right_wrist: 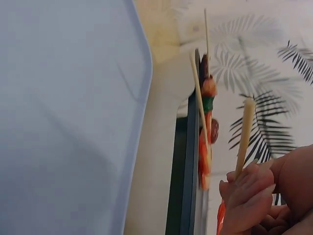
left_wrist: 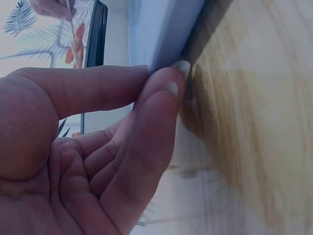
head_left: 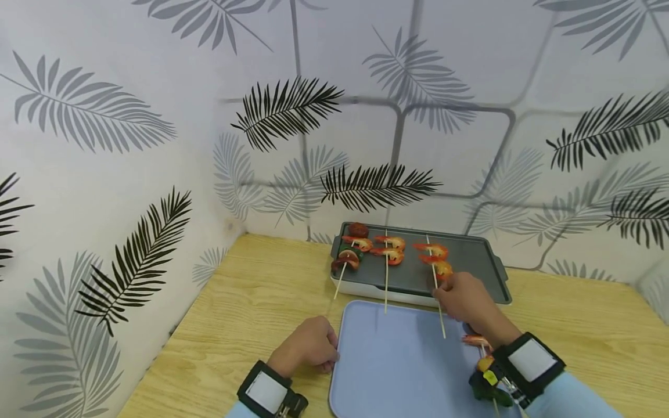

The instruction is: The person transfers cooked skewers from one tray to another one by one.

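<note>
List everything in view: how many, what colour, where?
table: one, pale wood, below
leaf-print backdrop: one, white, grey, black, behind
griddle: one, dark grey, at table's back
tray: one, light blue, before griddle
mixed skewers: two, multicoloured, griddle's left and tray's right
shrimp skewers: two, orange, on griddle and in right hand
sleeves: two, light blue, bottom edge
wrist straps: two, black, by sleeves
left hand: one, bare, holding tray's left edge
right hand: one, bare, pinching one shrimp skewer

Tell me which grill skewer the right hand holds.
The rightmost skewer at the grill: the right hand pinches its stick; no hand touches the middle skewer or the left skewer.
</note>
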Available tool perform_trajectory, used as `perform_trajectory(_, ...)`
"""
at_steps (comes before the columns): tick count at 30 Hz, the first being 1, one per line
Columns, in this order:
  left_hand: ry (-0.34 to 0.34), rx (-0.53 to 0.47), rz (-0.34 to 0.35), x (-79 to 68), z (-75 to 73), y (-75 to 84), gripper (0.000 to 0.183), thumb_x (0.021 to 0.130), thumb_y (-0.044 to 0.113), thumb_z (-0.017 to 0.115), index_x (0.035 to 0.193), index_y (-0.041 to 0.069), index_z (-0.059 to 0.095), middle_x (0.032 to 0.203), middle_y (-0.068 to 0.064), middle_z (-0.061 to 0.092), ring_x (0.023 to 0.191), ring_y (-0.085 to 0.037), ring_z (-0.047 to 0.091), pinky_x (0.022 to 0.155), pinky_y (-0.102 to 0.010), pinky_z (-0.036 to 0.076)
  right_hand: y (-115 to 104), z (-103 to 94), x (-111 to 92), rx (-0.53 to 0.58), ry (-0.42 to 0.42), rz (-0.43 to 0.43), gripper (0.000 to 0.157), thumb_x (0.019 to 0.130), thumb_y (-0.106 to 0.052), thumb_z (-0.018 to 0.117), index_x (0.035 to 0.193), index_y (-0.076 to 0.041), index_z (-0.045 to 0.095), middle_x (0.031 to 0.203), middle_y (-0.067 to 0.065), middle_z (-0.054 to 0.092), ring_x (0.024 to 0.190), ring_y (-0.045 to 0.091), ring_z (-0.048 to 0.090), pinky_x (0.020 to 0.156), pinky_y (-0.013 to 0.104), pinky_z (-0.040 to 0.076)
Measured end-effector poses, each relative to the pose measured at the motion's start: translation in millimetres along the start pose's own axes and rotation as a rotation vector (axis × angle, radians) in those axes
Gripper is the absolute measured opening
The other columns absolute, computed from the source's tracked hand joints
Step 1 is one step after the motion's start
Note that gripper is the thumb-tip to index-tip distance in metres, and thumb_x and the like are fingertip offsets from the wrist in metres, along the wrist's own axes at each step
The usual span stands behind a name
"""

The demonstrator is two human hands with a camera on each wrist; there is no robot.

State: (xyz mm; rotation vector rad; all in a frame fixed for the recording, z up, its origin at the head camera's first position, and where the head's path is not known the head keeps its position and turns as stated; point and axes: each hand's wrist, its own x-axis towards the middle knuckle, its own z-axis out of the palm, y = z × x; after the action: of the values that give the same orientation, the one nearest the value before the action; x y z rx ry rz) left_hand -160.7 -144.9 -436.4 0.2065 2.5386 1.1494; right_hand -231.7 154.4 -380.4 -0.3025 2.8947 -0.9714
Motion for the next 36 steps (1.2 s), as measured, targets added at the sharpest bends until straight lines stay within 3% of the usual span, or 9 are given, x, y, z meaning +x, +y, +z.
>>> perform_trajectory(2, -0.002, -0.007, -0.006, -0.1, 0.4, -0.7, 0.016, 0.081, -0.005, 0.071, 0.068, 0.003, 0.066, 0.053, -0.005, 0.062, 0.046, -0.015, 0.061, 0.045, -0.025, 0.052, -2.4, -0.3, -10.7, 0.031, -0.030, 0.013, 0.039, 0.095, -0.015, 0.058, 0.057, -0.006, 0.059, 0.048, -0.002, 0.050, 0.042, 0.013, 0.047, 0.043, 0.029, 0.040)
perform_trajectory(11, -0.015, -0.038, -0.013, 2.8, 2.1, -4.6, 0.012, 0.081, -0.005, 0.070, 0.072, 0.002, 0.067, 0.055, -0.006, 0.063, 0.048, -0.016, 0.063, 0.048, -0.027, 0.054, -6.5, -3.2, -51.9, 0.203, -0.139, 0.058, 0.031, 0.096, -0.016, 0.060, 0.068, -0.004, 0.058, 0.056, 0.003, 0.055, 0.047, 0.015, 0.052, 0.044, 0.030, 0.050)
perform_trajectory(16, -0.026, -0.043, -0.010, 1.9, 0.1, -3.1, 0.013, 0.081, -0.005, 0.070, 0.071, 0.002, 0.067, 0.056, -0.006, 0.063, 0.048, -0.017, 0.063, 0.048, -0.027, 0.054, -4.7, -4.3, -73.7, 0.319, -0.226, 0.110, 0.029, 0.097, -0.019, 0.061, 0.075, -0.001, 0.057, 0.058, 0.004, 0.055, 0.048, 0.014, 0.050, 0.044, 0.028, 0.049)
perform_trajectory(25, -0.035, -0.047, -0.002, 0.7, -3.9, -0.4, 0.011, 0.081, -0.005, 0.070, 0.073, 0.001, 0.066, 0.058, -0.008, 0.063, 0.049, -0.017, 0.063, 0.049, -0.028, 0.055, 6.1, 1.9, -107.8, 0.351, -0.305, 0.086, 0.028, 0.097, -0.023, 0.062, 0.079, -0.002, 0.055, 0.061, 0.002, 0.055, 0.049, 0.014, 0.052, 0.046, 0.032, 0.051)
perform_trajectory(36, -0.034, -0.043, -0.007, 1.7, -1.9, -1.0, 0.010, 0.080, -0.004, 0.070, 0.073, 0.002, 0.067, 0.056, -0.006, 0.063, 0.048, -0.015, 0.062, 0.048, -0.028, 0.055, 20.9, 17.8, -121.6, 0.354, -0.368, 0.116, 0.030, 0.096, -0.020, 0.062, 0.071, -0.003, 0.059, 0.056, 0.000, 0.056, 0.048, 0.010, 0.048, 0.045, 0.026, 0.045)
